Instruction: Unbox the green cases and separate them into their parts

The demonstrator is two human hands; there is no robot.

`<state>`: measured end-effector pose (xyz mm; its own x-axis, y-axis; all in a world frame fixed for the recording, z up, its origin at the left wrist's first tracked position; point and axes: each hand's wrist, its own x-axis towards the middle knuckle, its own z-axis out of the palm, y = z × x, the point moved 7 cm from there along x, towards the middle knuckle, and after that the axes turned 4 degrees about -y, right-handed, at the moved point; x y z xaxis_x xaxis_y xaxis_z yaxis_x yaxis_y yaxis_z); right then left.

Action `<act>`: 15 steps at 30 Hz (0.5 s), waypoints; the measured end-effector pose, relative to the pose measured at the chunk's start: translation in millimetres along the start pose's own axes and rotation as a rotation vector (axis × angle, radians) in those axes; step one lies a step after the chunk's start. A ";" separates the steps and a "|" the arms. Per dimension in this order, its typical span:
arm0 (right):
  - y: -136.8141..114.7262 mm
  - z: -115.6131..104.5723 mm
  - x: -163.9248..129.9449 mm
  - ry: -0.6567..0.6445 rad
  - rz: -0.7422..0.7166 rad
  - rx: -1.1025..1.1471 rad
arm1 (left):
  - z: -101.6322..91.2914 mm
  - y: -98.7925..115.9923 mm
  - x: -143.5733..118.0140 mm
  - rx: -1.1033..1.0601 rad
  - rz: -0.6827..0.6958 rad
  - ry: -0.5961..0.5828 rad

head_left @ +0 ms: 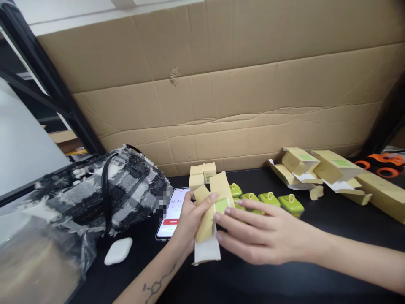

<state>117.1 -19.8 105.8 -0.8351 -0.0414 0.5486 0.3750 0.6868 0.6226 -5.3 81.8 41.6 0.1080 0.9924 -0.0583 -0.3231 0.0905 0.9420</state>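
Observation:
My left hand is closed around a small pale-yellow cardboard box with a green label. The box is tilted, with flaps standing out at its top and a white-lined flap hanging open at its lower end. My right hand lies against the box's right side, fingers stretched and slightly apart, fingertips at the label. Whether anything is inside the box I cannot tell. Behind my right hand stand several small green cases with yellow loops on top, partly hidden by the fingers.
Small yellow boxes stand at the back, beside a phone showing a timer. Opened boxes and an orange toy vehicle lie right. To the left are a white case, a plaid bag and a plastic bag. Cardboard walls the back.

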 end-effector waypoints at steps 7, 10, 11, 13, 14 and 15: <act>12.1 0.3 -3.4 -0.140 0.025 -0.054 | 13.5 8.4 -11.4 0.004 0.049 -0.059; 59.8 -10.4 -28.1 -0.161 0.180 -0.101 | 17.2 14.3 -12.2 0.026 0.059 -0.100; 81.1 -15.4 -41.5 -0.177 0.261 -0.133 | 16.9 16.2 -11.4 0.040 0.074 -0.101; 124.9 -29.4 -75.7 -0.180 0.443 -0.167 | 14.0 17.0 -8.5 0.053 0.084 -0.080; 146.8 -38.0 -96.4 -0.171 0.564 -0.190 | 12.3 15.9 -6.7 0.053 0.076 -0.073; 167.3 -46.3 -119.3 -0.167 0.699 -0.213 | 11.0 14.3 -4.7 0.050 0.065 -0.072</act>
<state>298.1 66.4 170.3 -0.4176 0.4751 0.7745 0.8960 0.3568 0.2643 -0.1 77.5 58.9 0.1560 0.9874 0.0260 -0.2841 0.0196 0.9586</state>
